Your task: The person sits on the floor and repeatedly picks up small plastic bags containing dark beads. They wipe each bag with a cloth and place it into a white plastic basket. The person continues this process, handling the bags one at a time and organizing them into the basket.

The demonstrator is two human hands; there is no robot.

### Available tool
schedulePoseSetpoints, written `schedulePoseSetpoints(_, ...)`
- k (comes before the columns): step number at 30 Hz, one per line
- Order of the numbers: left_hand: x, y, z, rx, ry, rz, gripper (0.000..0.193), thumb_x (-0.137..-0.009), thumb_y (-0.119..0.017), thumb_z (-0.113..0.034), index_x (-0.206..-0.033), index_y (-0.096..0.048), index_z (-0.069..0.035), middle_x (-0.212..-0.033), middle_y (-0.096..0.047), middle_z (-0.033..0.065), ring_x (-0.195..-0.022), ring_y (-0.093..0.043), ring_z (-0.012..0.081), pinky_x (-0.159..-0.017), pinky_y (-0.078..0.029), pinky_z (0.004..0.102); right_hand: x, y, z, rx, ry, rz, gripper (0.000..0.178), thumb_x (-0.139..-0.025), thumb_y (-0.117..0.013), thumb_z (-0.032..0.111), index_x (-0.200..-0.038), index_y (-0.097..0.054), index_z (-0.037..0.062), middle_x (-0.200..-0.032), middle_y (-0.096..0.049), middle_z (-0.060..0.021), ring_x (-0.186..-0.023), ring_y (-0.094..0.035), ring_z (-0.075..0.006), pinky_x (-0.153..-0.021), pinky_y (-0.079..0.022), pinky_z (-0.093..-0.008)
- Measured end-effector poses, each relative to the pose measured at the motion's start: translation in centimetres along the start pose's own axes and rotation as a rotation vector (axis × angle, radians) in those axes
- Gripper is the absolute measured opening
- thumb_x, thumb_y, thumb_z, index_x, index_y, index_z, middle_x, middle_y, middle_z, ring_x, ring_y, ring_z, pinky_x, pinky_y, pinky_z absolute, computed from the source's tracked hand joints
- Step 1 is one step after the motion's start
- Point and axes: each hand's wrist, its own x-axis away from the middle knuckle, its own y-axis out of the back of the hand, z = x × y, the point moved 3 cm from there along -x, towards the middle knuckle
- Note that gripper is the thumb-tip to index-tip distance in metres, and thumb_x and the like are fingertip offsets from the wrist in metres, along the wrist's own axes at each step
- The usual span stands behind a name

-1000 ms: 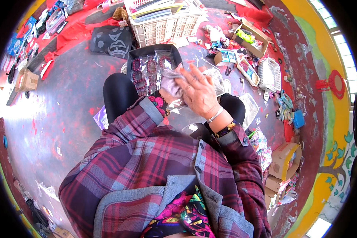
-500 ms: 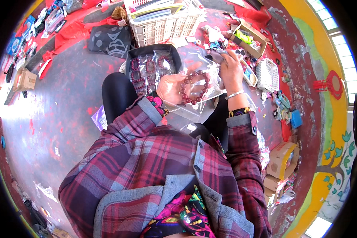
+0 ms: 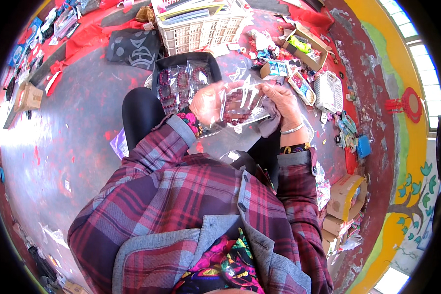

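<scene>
Between my hands, in front of my chest, is a clear plastic bag [image 3: 247,94] with a dark red bead bracelet [image 3: 236,119] showing inside it or through it. My left hand [image 3: 207,104] grips the bag's left side. At its upper right corner, the fingers of my right hand [image 3: 285,103] pinch the film. A greyish-purple cloth [image 3: 269,122] hangs below the right fingers, against the palm side. Just beyond my left hand lies a black tray [image 3: 214,66] holding several bagged bead bracelets [image 3: 167,95].
A white plastic crate [image 3: 201,36] filled with flat items stands past the tray, beside a dark patterned bag [image 3: 134,49]. On the right are a white basket [image 3: 330,93], an open cardboard box [image 3: 316,58] and blue-and-white packets [image 3: 277,68]. More cardboard boxes [image 3: 345,196] sit by the right wall.
My right hand has come down and in to the bag's edge. The bracelet, ring-shaped and plainly visible before, now shows behind shiny film. The cloth has swung below the right hand.
</scene>
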Motion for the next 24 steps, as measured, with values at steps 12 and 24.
schedulePoseSetpoints(12,-0.6,2.0,-0.7,-0.008,-0.179,-0.116,0.062,-0.096,-0.024,-0.049,-0.126,-0.041,0.002,-0.131,-0.044,0.0194,-0.119,-0.045,0.0371,-0.102,-0.033,0.0517,4.6,-8.7,5.0,1.344,1.205,0.134,0.027,-0.066,-0.068,0.009,-0.092,-0.069,0.0117,-0.085,-0.059,-0.003,-0.078,-0.058,-0.0204,-0.063,-0.049,-0.0299)
schedulePoseSetpoints(24,0.1,0.2,-2.8,0.051,-0.387,-0.2,0.057,-0.092,-0.029,-0.057,-0.127,-0.046,-0.015,-0.127,-0.05,0.016,-0.118,-0.047,0.0321,-0.098,-0.032,0.0586,3.4,-3.5,4.0,0.546,0.375,-0.23,0.015,-0.083,-0.061,0.003,-0.097,-0.065,-0.0002,-0.099,-0.061,-0.01,-0.079,-0.06,-0.015,-0.067,-0.048,-0.0249)
